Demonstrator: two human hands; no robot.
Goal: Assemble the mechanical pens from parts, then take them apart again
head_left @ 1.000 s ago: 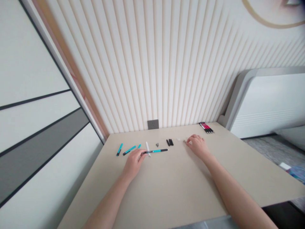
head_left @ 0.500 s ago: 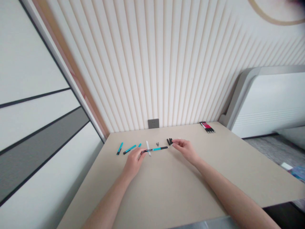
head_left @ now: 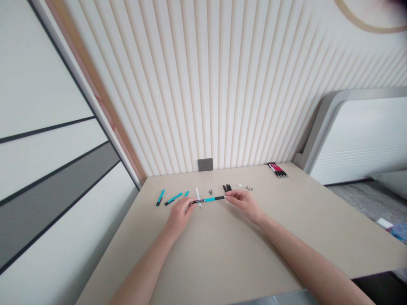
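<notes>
Head view: left hand point(head_left: 179, 218) and right hand point(head_left: 244, 202) hold a teal pen point(head_left: 207, 199) at its two ends

The left hand is closed around the left end of the pen, and its fingers and thumb press on the barrel. The right hand is closed too, and it pinches the black right end between the thumb and the fingers. So both hands grip the same pen, and the pen stretches between them, almost level. I cannot tell if it touches the table point(head_left: 222, 254) or is lifted a little above it.

A white piece point(head_left: 198, 198) lies behind the left part of the pen, crossing its line, just beside the left hand. Left of the pen, three teal pieces lie separately on the table: a short one point(head_left: 160, 197), a longer one with a black end point(head_left: 173, 199) and a very small one point(head_left: 186, 193). Behind the middle of the pen is a small grey part point(head_left: 210, 192). Behind the right end of the pen, near the right hand, there are some black pieces point(head_left: 227, 187). Further right of them are a tiny white bit point(head_left: 239, 185) and tiny grey bits point(head_left: 249, 188), too small to name exactly. Far to the right of the pen, at the back edge of the table, red and black pens point(head_left: 277, 169) lie close together. A grey wall socket point(head_left: 205, 164) is behind the pen, above the same edge.
</notes>
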